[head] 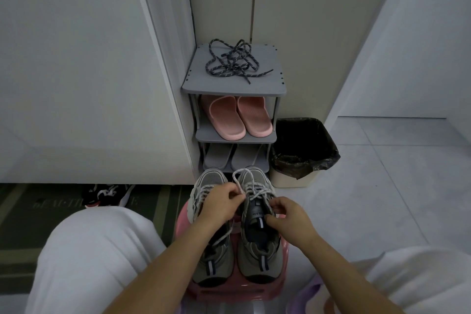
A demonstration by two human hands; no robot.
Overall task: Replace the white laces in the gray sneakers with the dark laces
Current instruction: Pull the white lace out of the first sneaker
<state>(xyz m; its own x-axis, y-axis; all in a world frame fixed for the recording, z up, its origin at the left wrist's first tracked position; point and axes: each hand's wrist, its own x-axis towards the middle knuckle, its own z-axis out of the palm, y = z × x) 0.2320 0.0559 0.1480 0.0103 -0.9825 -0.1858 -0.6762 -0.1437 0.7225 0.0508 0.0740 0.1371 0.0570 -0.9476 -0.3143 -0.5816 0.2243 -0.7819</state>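
Gray mesh sneakers (260, 260) stand side by side on a pink plastic stool (229, 290) between the person's knees, toes toward a gray tiered shoe rack (265, 81). Both shoes carry their white rope laces (257, 190). The left hand (224, 202) pinches a loop of lace on the right-side shoe, and the right hand (288, 216) curls its fingers round that shoe's tongue and collar. The work looks barely begun: no eyelet appears emptied, and the dark speckled laces (230, 62) lie untouched in a tangle on the rack's top shelf. The tongue label is too small to read. A green floor mat (51, 211) shows lettering starting "BEAUTI", partly hidden.
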